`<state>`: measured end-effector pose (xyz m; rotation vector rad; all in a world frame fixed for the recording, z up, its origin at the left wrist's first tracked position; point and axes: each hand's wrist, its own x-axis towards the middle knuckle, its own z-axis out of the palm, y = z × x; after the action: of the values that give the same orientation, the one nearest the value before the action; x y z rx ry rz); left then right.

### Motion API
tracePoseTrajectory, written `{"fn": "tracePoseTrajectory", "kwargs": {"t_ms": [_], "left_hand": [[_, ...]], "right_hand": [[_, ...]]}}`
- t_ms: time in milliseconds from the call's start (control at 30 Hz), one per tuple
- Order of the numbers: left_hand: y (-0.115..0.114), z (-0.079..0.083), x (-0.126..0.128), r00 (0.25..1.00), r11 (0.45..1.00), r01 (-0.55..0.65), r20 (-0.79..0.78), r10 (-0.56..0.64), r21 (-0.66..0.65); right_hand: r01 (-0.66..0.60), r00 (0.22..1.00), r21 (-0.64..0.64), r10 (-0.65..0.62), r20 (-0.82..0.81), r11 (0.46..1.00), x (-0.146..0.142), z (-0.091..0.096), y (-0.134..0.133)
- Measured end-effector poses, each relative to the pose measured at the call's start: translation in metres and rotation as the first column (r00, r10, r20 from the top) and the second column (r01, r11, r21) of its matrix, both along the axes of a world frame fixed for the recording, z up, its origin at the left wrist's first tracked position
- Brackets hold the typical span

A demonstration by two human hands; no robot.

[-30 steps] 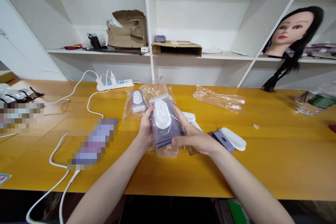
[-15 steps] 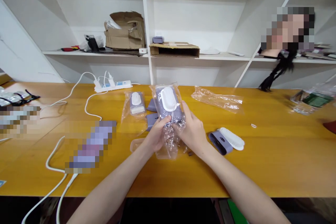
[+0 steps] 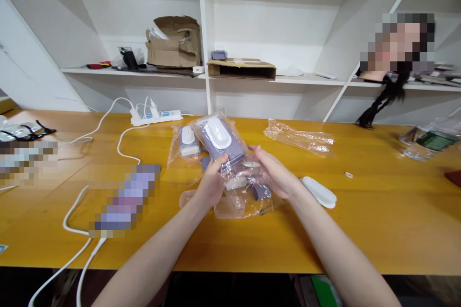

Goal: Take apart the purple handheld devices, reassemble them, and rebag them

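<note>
My left hand point(image 3: 212, 183) is closed on a purple case point(image 3: 227, 146) with a white oval piece on its face, inside a clear plastic bag. The thumb presses on the case's lower end, which tilts up to the left. My right hand point(image 3: 275, 172) is beside the bag's right side, fingers stretched out and apart from the case. Loose plastic film lies between the hands, with a purple piece point(image 3: 261, 192) and a white piece point(image 3: 236, 183) showing there. Another bagged purple case point(image 3: 189, 141) with a white oval lies behind my left hand.
A white oval tray point(image 3: 320, 193) lies by my right forearm. An empty clear bag point(image 3: 298, 138) is farther back. To the left are a phone with a blurred screen point(image 3: 126, 196), white cables and a power strip point(image 3: 158, 117). Shelves with cardboard boxes point(image 3: 173, 41) stand behind the table.
The bagged case has tilted and moved left in my left hand. My right hand has moved off it to the right, uncovering pieces between the hands. The right arm now covers the purple sleeve's former spot.
</note>
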<state>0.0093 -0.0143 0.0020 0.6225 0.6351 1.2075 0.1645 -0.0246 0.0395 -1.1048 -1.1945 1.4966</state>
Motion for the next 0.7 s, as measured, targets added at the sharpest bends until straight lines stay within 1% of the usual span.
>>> {"fn": "tracePoseTrajectory", "kwargs": {"t_ms": [67,133,200,267,333,400,433,533,633,700], "left_hand": [[-0.002,0.0,0.003,1.0,1.0,0.017,-0.015,-0.016,0.014],[-0.004,0.0,0.006,0.998,0.998,0.055,-0.045,-0.054,0.031],[-0.005,0.0,0.007,0.989,0.991,0.126,-0.081,-0.123,0.039],[-0.004,-0.001,0.007,0.975,0.976,0.206,-0.107,-0.197,0.076],[-0.002,-0.003,0.005,0.96,0.957,0.26,-0.138,-0.242,0.127],[0.0,-0.004,0.001,0.952,0.951,0.267,-0.198,-0.234,0.159],[0.0,-0.003,-0.001,0.948,0.952,0.256,-0.235,-0.214,0.166],[-0.002,0.0,-0.006,0.931,0.954,0.226,-0.333,-0.151,0.198],[-0.005,0.005,-0.008,0.918,0.948,0.225,-0.375,-0.129,0.225],[-0.006,0.006,-0.008,0.917,0.947,0.226,-0.379,-0.128,0.228]], "right_hand": [[0.031,0.998,-0.011,-0.031,-0.051,0.999,-0.009,-0.003,-0.001],[0.014,0.993,0.014,-0.012,-0.116,1.0,-0.012,-0.006,-0.001],[0.007,0.984,0.033,-0.001,-0.179,0.999,-0.011,-0.009,0.002],[0.038,0.973,0.038,-0.028,-0.23,0.999,-0.007,-0.011,0.007],[0.085,0.964,0.037,-0.073,-0.256,0.996,0.0,-0.011,0.014],[0.153,0.962,0.04,-0.14,-0.235,0.987,0.011,-0.01,0.023],[0.206,0.961,0.051,-0.192,-0.201,0.977,0.018,-0.009,0.028],[0.314,0.941,0.082,-0.299,-0.16,0.946,0.048,-0.002,0.04],[0.422,0.904,0.105,-0.41,-0.116,0.9,0.08,0.002,0.048],[0.464,0.886,0.092,-0.458,-0.073,0.881,0.096,0.001,0.053]]}}
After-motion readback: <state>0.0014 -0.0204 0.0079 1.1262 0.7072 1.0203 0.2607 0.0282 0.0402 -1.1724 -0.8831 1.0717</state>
